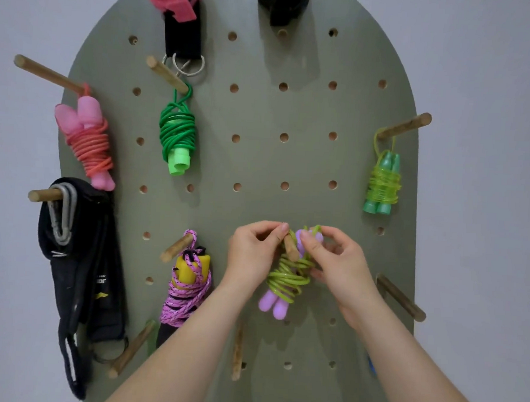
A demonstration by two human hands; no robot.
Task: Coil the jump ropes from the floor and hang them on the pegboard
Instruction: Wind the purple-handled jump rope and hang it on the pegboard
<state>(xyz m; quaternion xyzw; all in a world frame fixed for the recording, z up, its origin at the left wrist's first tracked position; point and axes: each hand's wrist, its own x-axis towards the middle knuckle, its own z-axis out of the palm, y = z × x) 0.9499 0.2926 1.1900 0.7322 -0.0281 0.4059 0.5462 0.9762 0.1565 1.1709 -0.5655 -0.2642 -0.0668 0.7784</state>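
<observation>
Your left hand (255, 252) pinches the green loop of the coiled jump rope (285, 280) right at the wooden peg (291, 250). Your right hand (337, 266) grips its purple handle tops just beside that peg. The coil hangs just below the peg, against the pegboard (290, 171).

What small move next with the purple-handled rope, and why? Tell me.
Probably seat the loop of the lime-green cord bundle with lilac plastic handles fully on the short wooden peg, then release: left hand and right hand both pinch its top at that peg.
</observation>
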